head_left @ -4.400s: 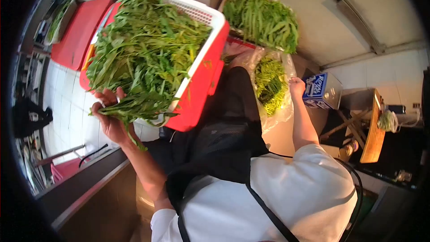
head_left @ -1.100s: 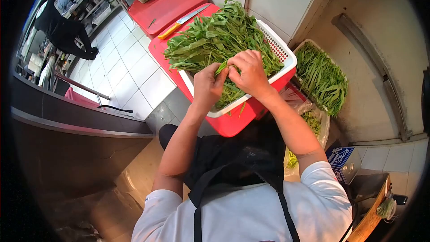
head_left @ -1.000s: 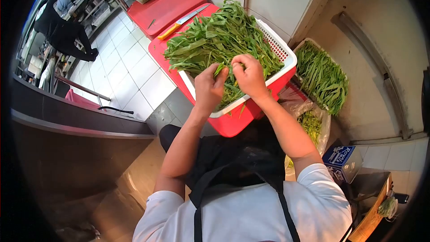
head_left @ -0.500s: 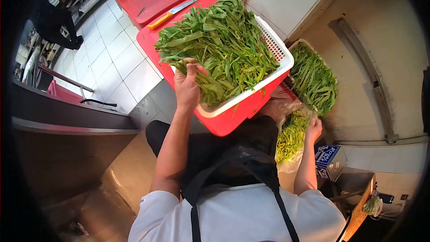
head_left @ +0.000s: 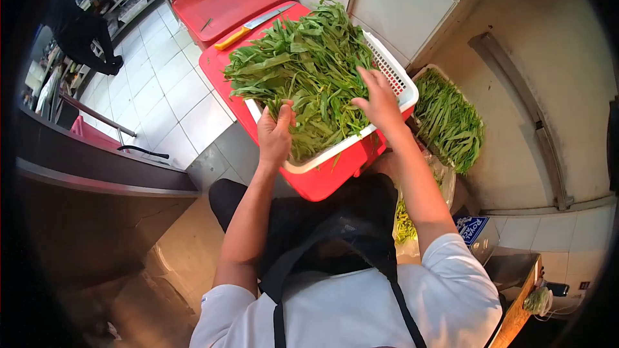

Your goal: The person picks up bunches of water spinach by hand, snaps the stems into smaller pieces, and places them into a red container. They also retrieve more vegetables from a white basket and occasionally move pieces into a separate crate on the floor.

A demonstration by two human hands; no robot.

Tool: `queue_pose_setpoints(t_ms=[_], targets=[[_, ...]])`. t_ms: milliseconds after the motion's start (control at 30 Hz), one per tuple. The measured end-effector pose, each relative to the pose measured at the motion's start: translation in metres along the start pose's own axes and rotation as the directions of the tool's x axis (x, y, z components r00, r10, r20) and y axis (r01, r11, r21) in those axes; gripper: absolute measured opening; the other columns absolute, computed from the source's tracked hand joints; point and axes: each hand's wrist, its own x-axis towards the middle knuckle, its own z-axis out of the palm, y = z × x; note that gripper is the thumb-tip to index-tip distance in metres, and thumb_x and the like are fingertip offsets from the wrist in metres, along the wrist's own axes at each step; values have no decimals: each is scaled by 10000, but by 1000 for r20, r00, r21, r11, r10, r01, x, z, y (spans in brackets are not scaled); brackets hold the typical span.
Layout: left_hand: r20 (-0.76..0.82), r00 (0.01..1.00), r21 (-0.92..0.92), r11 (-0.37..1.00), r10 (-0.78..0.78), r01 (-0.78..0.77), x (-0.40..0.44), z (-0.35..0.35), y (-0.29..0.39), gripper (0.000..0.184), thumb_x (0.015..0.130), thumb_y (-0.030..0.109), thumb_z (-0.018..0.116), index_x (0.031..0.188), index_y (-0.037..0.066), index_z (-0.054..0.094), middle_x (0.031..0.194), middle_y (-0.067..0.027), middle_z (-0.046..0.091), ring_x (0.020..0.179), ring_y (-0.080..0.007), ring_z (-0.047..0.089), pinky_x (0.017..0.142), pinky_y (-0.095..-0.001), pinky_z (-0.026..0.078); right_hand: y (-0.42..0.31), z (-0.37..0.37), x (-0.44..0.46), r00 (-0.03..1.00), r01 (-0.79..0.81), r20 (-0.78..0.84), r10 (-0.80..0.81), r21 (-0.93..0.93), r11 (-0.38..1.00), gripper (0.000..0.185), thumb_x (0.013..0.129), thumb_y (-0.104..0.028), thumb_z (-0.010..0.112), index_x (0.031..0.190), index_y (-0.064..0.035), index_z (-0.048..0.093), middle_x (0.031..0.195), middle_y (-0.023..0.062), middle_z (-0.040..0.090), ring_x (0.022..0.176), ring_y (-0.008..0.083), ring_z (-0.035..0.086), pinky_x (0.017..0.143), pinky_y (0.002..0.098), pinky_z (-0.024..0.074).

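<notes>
A tall heap of long leafy greens (head_left: 306, 58) fills the white plastic basket (head_left: 407, 98) in front of me. The basket rests on a red lid or container top (head_left: 317, 185). At the basket's near left corner, my left hand (head_left: 276, 134) is closed around a small bunch of the greens. Over the heap's right side my right hand (head_left: 382, 103) hovers with its fingers apart and nothing held. Whether its fingertips brush the leaves, I cannot tell.
A knife (head_left: 255, 26) with a yellow handle lies behind the basket. Another basket of greens (head_left: 448, 119) stands at the right, above trimmed stems (head_left: 405, 222) in a plastic bag. A blue-and-white box (head_left: 472, 229) is nearby. Another person (head_left: 87, 35) stands far left.
My right hand has moved up and left from beside the bag of stems to the basket and is now spread. My left hand still grips greens, slightly lower and further right.
</notes>
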Motion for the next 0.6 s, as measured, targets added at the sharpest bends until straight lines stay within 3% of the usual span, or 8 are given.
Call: queue_pose_setpoints(t_ms=[67,167,267,300,333,400,500,600], targets=[[29,1000,-20,1000,12,-11,1,-3,-9,183,1042,192,569,1096,26,624,838,8,577,747,-83,514,675,-242,426,0,19,14,989,-45,133,59,-106,993,537,823,-143,777,1331,-144,603,1199,182,620,1154,347,594,994,417,473],[41,999,-18,1000,8,-7,1,-3,-3,179,1044,191,565,1095,33,631,847,6,586,756,-86,523,683,-247,436,7,21,31,978,-27,199,65,-190,981,412,846,-115,745,1248,-129,658,1087,174,681,1039,337,652,921,409,505],[47,999,-17,1000,-7,8,1,-5,-4,185,1043,197,568,1103,34,631,846,9,590,751,-83,525,686,-243,437,-1,-11,49,989,-137,64,134,42,990,283,876,-104,702,1159,-92,694,969,179,720,926,313,698,848,390,526],[53,999,-15,1000,-2,2,2,-5,-4,187,1043,198,569,1105,33,631,846,9,590,750,-82,526,688,-241,438,-12,-28,54,984,-178,36,177,33,983,240,894,-118,682,1129,-74,701,949,202,728,876,297,713,812,375,532],[62,998,-11,1000,4,-3,3,-4,-3,189,1043,200,570,1107,32,630,846,9,590,749,-81,526,689,-240,438,-10,-36,59,993,-109,-49,112,57,992,244,893,-124,686,1131,-71,698,976,201,726,873,285,709,825,367,531],[52,999,-38,999,-12,14,3,-2,-3,181,1036,179,576,1098,14,617,828,14,575,733,-67,507,671,-226,420,-10,-51,66,985,-15,-169,26,66,998,231,881,-103,673,1108,-82,715,833,207,695,730,312,681,734,382,529],[49,999,-51,999,-3,5,2,-3,-3,179,1035,184,580,1096,20,621,822,17,576,732,-66,511,668,-226,420,-12,-61,75,974,-65,-194,118,260,964,220,893,-79,640,1100,-39,702,830,123,714,730,191,657,731,313,516],[32,999,-21,1000,-14,15,1,-4,-2,175,1031,188,587,1090,28,626,816,19,578,727,-63,509,662,-225,418,-20,-60,81,955,63,-275,112,557,828,187,906,-8,613,1083,24,662,914,12,668,818,63,583,751,231,484]])
